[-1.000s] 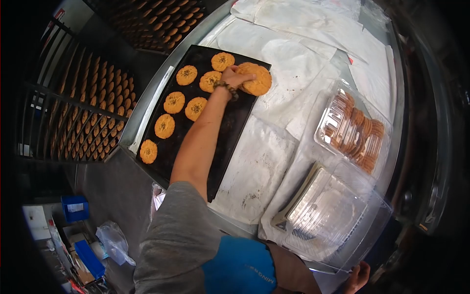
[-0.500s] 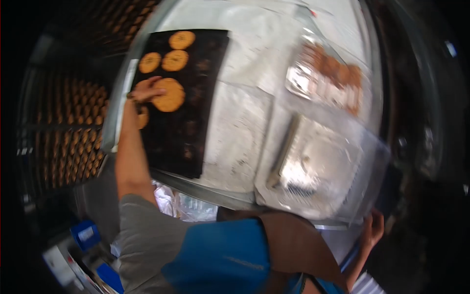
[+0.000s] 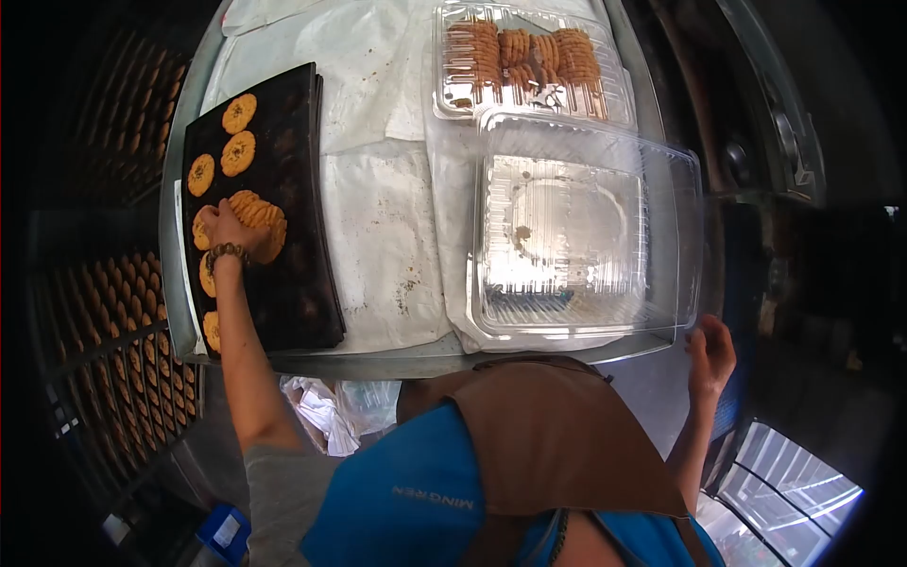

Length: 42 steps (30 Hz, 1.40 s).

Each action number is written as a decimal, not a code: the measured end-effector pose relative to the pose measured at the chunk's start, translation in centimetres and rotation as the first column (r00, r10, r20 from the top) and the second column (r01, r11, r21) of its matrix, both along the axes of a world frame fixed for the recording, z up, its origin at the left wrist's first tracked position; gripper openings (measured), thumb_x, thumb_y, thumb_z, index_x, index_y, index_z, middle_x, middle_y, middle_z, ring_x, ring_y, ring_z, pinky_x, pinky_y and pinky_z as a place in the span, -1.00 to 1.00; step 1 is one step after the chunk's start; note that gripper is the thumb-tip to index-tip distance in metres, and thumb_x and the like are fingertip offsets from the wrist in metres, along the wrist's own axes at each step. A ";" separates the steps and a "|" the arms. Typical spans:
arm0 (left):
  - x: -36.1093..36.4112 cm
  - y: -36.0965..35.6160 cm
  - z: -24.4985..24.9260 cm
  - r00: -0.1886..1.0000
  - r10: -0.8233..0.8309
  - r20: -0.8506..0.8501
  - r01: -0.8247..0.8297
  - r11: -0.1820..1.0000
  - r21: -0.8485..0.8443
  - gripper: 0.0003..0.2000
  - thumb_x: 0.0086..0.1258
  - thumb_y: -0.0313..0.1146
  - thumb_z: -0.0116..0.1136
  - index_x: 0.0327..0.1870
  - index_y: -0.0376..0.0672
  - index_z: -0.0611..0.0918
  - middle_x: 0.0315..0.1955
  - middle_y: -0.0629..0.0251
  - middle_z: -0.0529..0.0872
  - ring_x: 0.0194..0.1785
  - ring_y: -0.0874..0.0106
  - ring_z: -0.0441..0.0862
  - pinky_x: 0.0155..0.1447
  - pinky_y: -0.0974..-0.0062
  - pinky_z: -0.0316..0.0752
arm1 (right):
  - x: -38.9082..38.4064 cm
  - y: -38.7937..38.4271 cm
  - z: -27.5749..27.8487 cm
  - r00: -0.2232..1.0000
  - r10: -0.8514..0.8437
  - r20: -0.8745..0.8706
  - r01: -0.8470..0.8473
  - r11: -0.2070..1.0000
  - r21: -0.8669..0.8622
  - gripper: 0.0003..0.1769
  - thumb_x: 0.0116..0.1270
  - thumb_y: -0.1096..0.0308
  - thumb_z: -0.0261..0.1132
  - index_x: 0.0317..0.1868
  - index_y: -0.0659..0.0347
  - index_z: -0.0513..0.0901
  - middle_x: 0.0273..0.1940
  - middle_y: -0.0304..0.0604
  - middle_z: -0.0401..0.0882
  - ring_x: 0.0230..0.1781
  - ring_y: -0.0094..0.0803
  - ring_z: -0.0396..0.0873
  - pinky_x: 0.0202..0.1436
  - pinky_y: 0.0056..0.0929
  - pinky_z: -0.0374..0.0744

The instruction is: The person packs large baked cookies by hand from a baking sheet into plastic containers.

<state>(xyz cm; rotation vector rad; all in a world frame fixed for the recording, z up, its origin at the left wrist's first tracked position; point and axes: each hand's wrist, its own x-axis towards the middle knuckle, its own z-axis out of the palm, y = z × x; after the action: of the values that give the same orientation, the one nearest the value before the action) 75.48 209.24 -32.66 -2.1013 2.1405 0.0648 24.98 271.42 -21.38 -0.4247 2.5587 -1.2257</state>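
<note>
My left hand (image 3: 230, 230), with a beaded bracelet at the wrist, is closed around a stack of round golden cookies (image 3: 263, 225) over a black baking tray (image 3: 288, 312). Several single cookies lie on the tray, among them one above the hand (image 3: 238, 153) and one at its left edge (image 3: 212, 331). Off the table's right front corner hangs my right hand (image 3: 710, 359), fingers loosely curled and apart, holding nothing visible. It is nearest to a clear plastic box (image 3: 567, 307) with its lid spread open to the right.
Behind the open box, another clear plastic box (image 3: 534, 99) holds rows of cookies. Whitish sheets (image 3: 378, 227) cover the metal-edged table. Racks of cookies (image 3: 123, 331) stand at the left. Crumpled plastic and paper (image 3: 326, 416) sit below the front edge.
The view has turned, so tray and boxes appear shifted left and up. In my left hand the stack is now tilted, showing several cookies fanned out. My right hand remains beside the table.
</note>
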 end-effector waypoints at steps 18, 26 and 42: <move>-9.2 17.4 18.2 0.620 -0.523 -0.585 0.434 0.849 -0.300 -0.04 0.06 -0.23 0.63 0.52 -0.32 0.36 0.28 -0.02 0.62 0.36 0.18 0.61 0.46 0.22 0.51 | -3.7 -3.8 1.2 0.945 0.326 -0.010 -0.318 0.913 -0.257 -0.66 0.40 0.60 0.36 0.17 0.34 0.67 0.06 -0.16 0.71 -0.09 -0.57 0.65 -0.02 -0.52 0.64; -26.3 28.6 18.8 0.156 -0.835 -0.527 0.893 0.348 -0.287 0.01 -0.08 -0.26 0.65 0.49 -0.26 0.34 0.19 -0.08 0.60 0.23 -0.03 0.61 0.34 0.18 0.54 | 2.7 -15.8 4.6 0.486 0.785 -0.385 -0.871 0.472 -0.136 0.16 -0.03 0.22 0.76 0.57 0.16 0.33 0.48 0.07 0.40 0.44 0.06 0.44 0.49 -0.05 0.47; -23.0 30.4 10.9 0.436 -0.745 -0.505 0.686 0.638 -0.348 -0.05 0.14 -0.07 0.63 0.49 -0.34 0.36 0.39 -0.14 0.45 0.43 -0.04 0.46 0.56 0.09 0.34 | 5.6 -20.1 -5.0 0.300 0.947 -0.112 -0.931 0.316 0.184 0.28 -0.04 0.25 0.67 0.63 0.33 0.10 0.29 0.22 0.44 0.30 0.12 0.42 0.41 -0.08 0.54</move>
<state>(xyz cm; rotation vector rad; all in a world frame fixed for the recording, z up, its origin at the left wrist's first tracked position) 52.46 239.67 -21.76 -1.0297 3.3103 0.6479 30.58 251.34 -26.34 -1.8016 1.7668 -0.5643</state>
